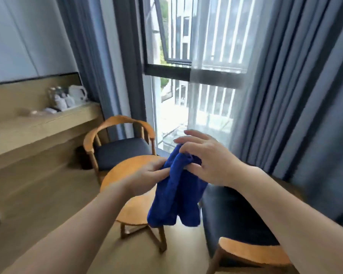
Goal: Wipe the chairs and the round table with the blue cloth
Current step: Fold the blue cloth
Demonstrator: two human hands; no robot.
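The blue cloth (176, 192) hangs bunched in the air in front of me, above the round wooden table (125, 171). My left hand (147, 175) pinches its left upper edge. My right hand (208, 157) pinches the top of the cloth with thumb and forefinger, the other fingers spread. One wooden chair (119, 149) with a dark seat stands behind the table by the window. A second chair (244, 232) with a dark seat stands at the lower right, partly hidden by my right arm.
A long wooden counter (40, 125) runs along the left wall with a white kettle (78, 93) and cups on it. Grey curtains (297, 95) hang on the right and a tall window (186, 72) is straight ahead. Wooden floor (38, 194) lies to the left.
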